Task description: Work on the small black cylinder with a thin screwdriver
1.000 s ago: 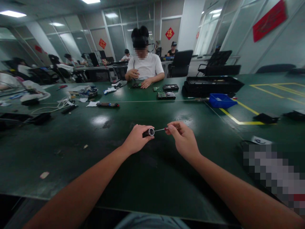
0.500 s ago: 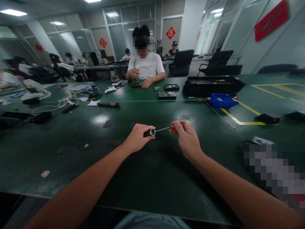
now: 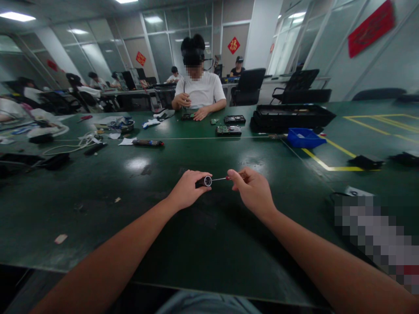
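Observation:
My left hand [image 3: 186, 191] is closed around a dark cylindrical tube [image 3: 200, 182], its open, silver-rimmed end facing right. Inside that end some detail shows, too small to make out. My right hand [image 3: 257, 192] grips a screwdriver [image 3: 220, 179] with a thin metal shaft and a bit of red by the fingers; most of its handle is hidden in the hand. The shaft lies almost level and its tip reaches the mouth of the tube; how deep it goes I cannot tell. Both hands are just above the green table [image 3: 209, 244].
Across the table a person [image 3: 200, 91] in a white shirt handles a circuit board. Hard drives [image 3: 228, 130], a black tray [image 3: 293, 114] and a blue bin [image 3: 305, 138] lie toward the far side. A dark, red-tipped cylinder [image 3: 148, 143] and cables [image 3: 80, 146] are at left.
My right hand has turned and moved slightly toward the tube. The screwdriver shaft has swung from an upward slant to nearly level. My left hand keeps its hold on the tube.

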The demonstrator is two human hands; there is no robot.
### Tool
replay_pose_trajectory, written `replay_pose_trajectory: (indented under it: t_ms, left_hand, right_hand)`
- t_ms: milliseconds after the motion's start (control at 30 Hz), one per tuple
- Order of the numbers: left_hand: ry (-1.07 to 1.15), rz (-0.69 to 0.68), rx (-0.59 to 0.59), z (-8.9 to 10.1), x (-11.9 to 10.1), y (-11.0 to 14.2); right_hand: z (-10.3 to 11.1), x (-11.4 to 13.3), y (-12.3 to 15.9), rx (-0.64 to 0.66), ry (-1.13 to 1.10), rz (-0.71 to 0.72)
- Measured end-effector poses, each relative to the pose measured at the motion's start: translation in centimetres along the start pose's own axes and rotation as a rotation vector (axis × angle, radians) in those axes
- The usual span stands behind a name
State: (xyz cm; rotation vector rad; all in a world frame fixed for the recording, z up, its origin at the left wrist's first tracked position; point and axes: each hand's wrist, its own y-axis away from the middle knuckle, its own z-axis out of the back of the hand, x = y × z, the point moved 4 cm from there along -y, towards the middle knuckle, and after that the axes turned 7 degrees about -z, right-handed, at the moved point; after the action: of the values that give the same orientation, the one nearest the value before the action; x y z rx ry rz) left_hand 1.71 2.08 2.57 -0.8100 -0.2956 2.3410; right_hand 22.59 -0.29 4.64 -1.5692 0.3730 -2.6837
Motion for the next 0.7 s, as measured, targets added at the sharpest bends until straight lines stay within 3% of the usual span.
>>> replay_pose_trajectory:
  t_ms: [333, 533, 700]
  left_hand:
    - [0.009, 0.007, 0.007, -0.1, 0.0, 0.0]
    - [0.008, 0.01, 0.005, -0.1, 0.1, 0.0]
    - [0.002, 0.023, -0.015, 0.1, 0.1, 0.0]
  right_hand:
    - [-0.4, 1.0, 0.7, 0.122, 0.002, 0.231]
    - [-0.6, 0.6, 0.6, 0.133, 0.026, 0.159]
    - [-1.1, -0.3, 0.3, 0.112, -0.304, 0.05]
